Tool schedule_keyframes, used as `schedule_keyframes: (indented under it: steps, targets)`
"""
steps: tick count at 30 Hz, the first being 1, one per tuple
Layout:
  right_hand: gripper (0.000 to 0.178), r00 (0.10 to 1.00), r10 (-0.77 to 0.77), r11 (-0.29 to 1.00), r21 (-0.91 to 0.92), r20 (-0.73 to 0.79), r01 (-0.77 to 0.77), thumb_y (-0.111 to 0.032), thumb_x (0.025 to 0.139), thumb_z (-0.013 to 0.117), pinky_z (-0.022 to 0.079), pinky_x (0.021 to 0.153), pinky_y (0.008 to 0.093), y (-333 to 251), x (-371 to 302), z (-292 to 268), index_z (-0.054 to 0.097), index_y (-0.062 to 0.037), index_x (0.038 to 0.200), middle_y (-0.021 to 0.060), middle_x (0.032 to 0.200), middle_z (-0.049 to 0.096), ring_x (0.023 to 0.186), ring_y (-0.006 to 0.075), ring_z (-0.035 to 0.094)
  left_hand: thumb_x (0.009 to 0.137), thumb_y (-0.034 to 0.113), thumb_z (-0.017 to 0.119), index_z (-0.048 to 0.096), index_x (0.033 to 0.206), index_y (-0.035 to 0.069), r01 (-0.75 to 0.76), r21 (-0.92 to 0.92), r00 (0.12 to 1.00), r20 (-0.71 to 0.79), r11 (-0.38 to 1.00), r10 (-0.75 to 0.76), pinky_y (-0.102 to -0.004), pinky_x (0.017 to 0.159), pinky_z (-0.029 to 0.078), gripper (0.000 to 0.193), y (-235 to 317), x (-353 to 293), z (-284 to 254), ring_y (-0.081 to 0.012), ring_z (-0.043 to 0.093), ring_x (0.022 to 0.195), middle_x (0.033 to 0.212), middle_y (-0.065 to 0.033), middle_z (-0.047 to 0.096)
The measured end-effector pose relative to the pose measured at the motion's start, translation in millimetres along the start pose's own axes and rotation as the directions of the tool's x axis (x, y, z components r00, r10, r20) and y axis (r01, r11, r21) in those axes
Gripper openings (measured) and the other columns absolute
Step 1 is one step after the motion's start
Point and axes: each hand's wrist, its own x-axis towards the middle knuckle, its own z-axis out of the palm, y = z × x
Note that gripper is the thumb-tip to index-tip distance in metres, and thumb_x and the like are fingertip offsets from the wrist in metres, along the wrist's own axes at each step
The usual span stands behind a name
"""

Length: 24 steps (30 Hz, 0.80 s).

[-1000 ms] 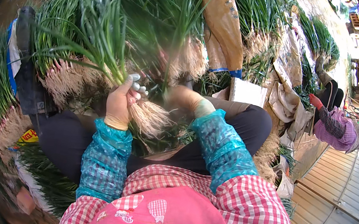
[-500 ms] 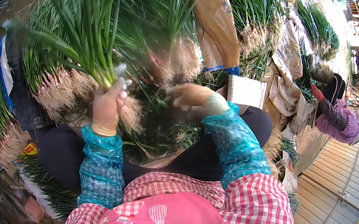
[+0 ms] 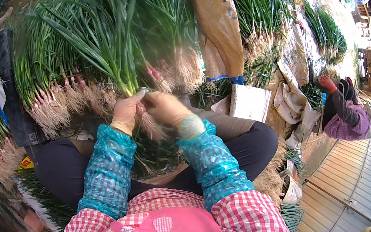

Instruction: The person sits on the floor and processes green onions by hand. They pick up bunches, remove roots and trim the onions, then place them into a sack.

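My left hand (image 3: 126, 111), in a pale glove, is closed round a bunch of spring onions (image 3: 122, 69) just above their roots. The green leaves fan out upward and to the left. My right hand (image 3: 166, 108), gloved too and slightly blurred, meets the left at the base of the bunch, its fingers curled in against the stems. Pale stringy roots (image 3: 151, 126) hang below the two hands. Close behind lie heaps of spring onions (image 3: 48, 60), with reddish bulbs and root tufts toward me.
A brown sack (image 3: 217, 21) and a white box (image 3: 249, 103) lie beyond my right knee. Further right a person (image 3: 348, 117) in a purple top and pale hat works by more onion bundles (image 3: 322, 31). Ridged metal sheeting (image 3: 344, 185) covers the right side.
My right hand has come left and down to the base of the bunch. My left hand has lowered slightly to the right, with the bunch in it. The other person has shifted slightly.
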Motion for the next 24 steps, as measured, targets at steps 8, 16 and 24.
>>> schedule_keyframes:
  steps: [8,16,24]
  targets:
    - [0.036,0.998,0.006,0.99,0.14,0.055,-0.014,-0.032,0.091,0.058,0.047,0.082,0.0356,-12,14,-26,0.059,-0.0036,0.113,0.0162,0.101,0.064,0.095,0.0266,0.06,0.084,0.011,0.066,0.063,0.084,0.0,-0.016,0.091,0.994,0.113,0.996,0.006,-0.0196,0.041,0.035,0.012,26,-23,1,-0.0098,0.052,0.049,0.068,-0.0085,0.063]
    - [0.027,0.794,0.376,0.894,0.411,-0.477,-0.176,-0.029,0.087,0.061,0.051,0.069,0.0338,89,45,-79,0.066,-0.0027,0.091,0.0109,0.077,0.067,0.07,0.0198,0.064,0.087,0.005,0.063,0.06,0.107,0.001,-0.229,-0.07,0.967,0.1,0.971,0.235,-0.0209,0.052,0.046,0.021,52,-41,-1,-0.0092,0.054,0.057,0.074,-0.0053,0.059]
    - [0.028,0.822,0.071,0.997,0.036,-0.566,-0.061,-0.034,0.083,0.063,0.051,0.069,0.0419,37,45,-29,0.064,-0.0074,0.092,0.0161,0.08,0.065,0.075,0.0325,0.064,0.086,0.006,0.063,0.059,0.106,-0.001,-0.068,-0.152,0.994,0.075,0.986,0.08,-0.0211,0.05,0.042,0.022,39,-19,4,-0.0098,0.048,0.059,0.07,-0.0008,0.051]
